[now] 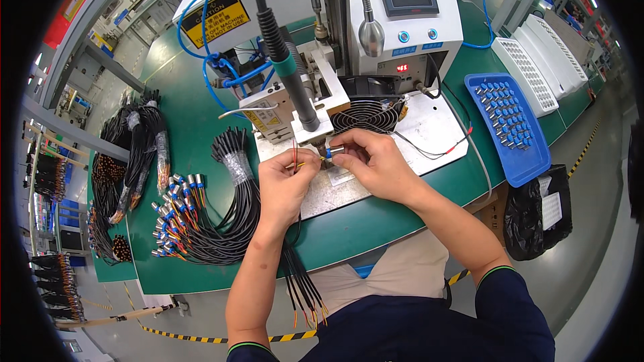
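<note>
My left hand (288, 182) pinches the thin coloured wires (296, 155) at the end of a black cable. My right hand (381, 165) grips a small silver-and-blue cylindrical connector (335, 152) between thumb and fingers. The wire ends and the connector meet right under the tip of a soldering machine's iron (298, 87); whether they touch is too small to tell. Both hands are over the machine's pale metal base plate (429, 137). The black cable trails down past my left wrist, where several loose cables (302, 281) hang over the table's front edge.
A cable bundle (235, 211) with silver connectors (176, 214) lies left of my left hand; more wrapped bundles (137, 137) lie farther left. A blue tray (526, 169) of connectors, white racks (526, 74) and a black-bagged bin (530, 228) are at right. A fan (365, 115) stands behind my hands.
</note>
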Motion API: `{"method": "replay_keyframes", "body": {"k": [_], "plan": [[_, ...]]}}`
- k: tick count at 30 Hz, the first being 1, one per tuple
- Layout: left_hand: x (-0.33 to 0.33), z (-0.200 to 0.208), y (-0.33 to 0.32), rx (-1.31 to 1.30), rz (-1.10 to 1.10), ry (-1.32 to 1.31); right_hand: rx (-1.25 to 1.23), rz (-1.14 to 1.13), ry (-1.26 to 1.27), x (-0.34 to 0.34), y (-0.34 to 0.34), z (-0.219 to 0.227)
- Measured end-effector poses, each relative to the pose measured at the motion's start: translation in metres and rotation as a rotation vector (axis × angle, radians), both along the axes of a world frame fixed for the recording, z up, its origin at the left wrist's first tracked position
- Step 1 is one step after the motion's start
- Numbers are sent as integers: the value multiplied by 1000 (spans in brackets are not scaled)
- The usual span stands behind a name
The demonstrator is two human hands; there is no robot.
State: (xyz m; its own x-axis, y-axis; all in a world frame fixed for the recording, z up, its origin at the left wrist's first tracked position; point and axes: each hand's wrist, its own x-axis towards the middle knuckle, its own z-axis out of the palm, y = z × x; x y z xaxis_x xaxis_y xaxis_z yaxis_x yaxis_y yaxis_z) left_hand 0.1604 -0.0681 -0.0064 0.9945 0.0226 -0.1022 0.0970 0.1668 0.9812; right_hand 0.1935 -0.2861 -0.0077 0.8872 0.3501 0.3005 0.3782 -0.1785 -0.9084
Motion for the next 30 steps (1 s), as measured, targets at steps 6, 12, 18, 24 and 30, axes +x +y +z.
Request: {"method": "replay_keyframes", "body": {"k": [6,12,18,24,30], "plan": [[0,-1,1,12,-9,2,-7,-1,3,0,0,1],[0,0,1,8,-10,9,-4,-4,8,-1,0,2],[0,0,0,-11,-4,-1,-2,-5,14,0,1,1],[0,-2,1,-16,-7,14,-3,-7,13,0,1,1],[-1,-1,1,-13,-5,7,-6,-10,10,-1,1,1]]}}
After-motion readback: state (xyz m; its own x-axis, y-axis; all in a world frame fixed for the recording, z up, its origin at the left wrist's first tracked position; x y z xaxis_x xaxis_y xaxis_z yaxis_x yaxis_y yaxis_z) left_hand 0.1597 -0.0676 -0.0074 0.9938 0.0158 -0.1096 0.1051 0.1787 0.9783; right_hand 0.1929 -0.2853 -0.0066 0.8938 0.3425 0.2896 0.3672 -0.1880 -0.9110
